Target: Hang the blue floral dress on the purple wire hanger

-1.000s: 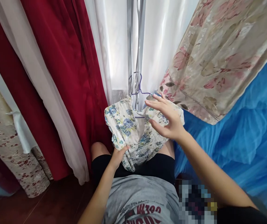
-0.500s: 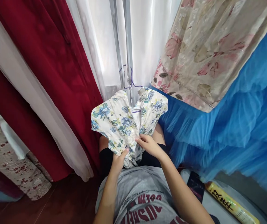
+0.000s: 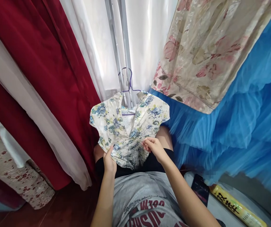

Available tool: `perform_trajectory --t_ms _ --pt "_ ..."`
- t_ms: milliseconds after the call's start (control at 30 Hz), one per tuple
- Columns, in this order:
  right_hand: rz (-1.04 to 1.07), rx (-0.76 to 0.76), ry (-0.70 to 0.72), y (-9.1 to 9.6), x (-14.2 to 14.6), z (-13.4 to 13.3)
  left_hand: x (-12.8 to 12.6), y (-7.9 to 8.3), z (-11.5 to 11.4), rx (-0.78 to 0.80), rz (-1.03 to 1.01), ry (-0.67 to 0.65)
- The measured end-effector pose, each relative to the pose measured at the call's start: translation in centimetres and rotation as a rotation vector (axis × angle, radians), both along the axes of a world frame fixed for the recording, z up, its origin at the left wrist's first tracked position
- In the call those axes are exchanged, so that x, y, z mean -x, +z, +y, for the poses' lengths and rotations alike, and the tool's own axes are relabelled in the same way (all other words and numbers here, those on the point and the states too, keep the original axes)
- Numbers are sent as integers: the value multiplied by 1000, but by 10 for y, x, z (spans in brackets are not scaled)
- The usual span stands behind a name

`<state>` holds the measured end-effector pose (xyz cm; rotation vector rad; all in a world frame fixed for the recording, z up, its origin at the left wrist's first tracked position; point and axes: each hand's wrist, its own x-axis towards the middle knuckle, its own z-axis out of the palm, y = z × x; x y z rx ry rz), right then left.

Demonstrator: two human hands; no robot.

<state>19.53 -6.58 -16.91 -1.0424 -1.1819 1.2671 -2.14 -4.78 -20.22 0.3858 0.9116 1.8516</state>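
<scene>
A short-sleeved white blouse point(image 3: 116, 126) with blue, green and yellow flowers hangs over my lap on a purple hanger point(image 3: 131, 83). Its neckline lies open in a V, with the hanger's lower bar showing inside. My left hand point(image 3: 110, 160) grips the blouse's lower left edge, thumb on top and the other fingers hidden under the cloth. Over the right part of the front, my right hand point(image 3: 156, 148) has its fingers curled and pinched together against the blouse. Whatever is between those fingertips cannot be made out.
Grey metal poles point(image 3: 123, 41) stand behind the hanger, before a white curtain point(image 3: 144, 37). Red drapes point(image 3: 61, 78) hang at left. A beige floral garment point(image 3: 197, 63) and blue tulle point(image 3: 239, 126) hang at right. A phone point(image 3: 200, 189) and a yellow packet point(image 3: 234, 205) lie at lower right.
My left hand has moved left, drawing the blouse's lower edge outward, so the front lies more spread. My right hand has shifted slightly right, its fingers more curled. The view has shifted slightly.
</scene>
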Motion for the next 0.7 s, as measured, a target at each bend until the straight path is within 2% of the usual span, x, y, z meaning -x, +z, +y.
perform_trajectory --t_ms 100,233,367,500,700 --pt "-133 -23 16 -15 10 5 -14 -6 -11 28 -15 -102" --pt "-178 -164 12 -27 25 9 -22 -11 -25 1 -2 -197" --pt "-129 -233 12 -25 29 11 -21 -12 -32 -18 12 -267" --pt "-97 -230 -40 -24 29 11 -22 -11 -36 -50 8 -304" --pt "-164 -215 -14 -24 40 13 -24 -10 -43 -51 20 -326"
